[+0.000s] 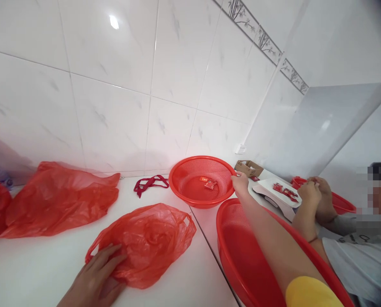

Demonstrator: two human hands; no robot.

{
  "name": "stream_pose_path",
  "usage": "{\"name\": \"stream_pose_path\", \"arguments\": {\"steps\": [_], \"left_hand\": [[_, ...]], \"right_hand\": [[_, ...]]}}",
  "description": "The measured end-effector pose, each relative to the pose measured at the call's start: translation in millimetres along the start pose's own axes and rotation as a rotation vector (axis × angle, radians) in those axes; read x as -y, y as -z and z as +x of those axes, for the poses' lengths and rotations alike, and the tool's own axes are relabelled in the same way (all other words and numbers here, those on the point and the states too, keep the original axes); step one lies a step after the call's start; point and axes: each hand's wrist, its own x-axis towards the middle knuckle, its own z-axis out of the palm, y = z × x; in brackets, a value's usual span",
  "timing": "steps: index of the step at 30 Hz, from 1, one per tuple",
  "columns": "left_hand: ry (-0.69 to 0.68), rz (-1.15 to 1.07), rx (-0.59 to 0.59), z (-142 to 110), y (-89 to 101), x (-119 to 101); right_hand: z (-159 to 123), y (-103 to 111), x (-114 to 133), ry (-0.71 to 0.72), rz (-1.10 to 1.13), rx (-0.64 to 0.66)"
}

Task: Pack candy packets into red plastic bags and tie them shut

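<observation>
Rests left hand on a red plastic carrier bag on the white tabletop, fingers loosely parted; farther right, clasps a red perforated basin, small red packets inside, by its right rim with right hand.

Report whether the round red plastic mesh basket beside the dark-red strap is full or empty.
Neither: the round red plastic mesh basket holds a few small red packets, with much of its floor bare.
</observation>
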Motion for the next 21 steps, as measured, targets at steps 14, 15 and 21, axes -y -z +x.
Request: {"name": "stream_pose_path", "arguments": {"steps": [14, 15, 21], "left_hand": [[0.072, -0.142, 0.056, 13.3, 35.2, -22.0], [0.065, -0.155, 0.046, 14.1, 37.7, -23.0], [0.059, -0.223, -0.058, 20.1, 53.7, -30.8]], "right_hand": [[17.8, 41.4, 56.8, -0.126, 0.416, -0.463], [18.2, 47.6, 61.8, -0.120, 0.437, -0.478], [11.3, 82.0, 97.4, -0.030, 0.618, -0.471]]}}
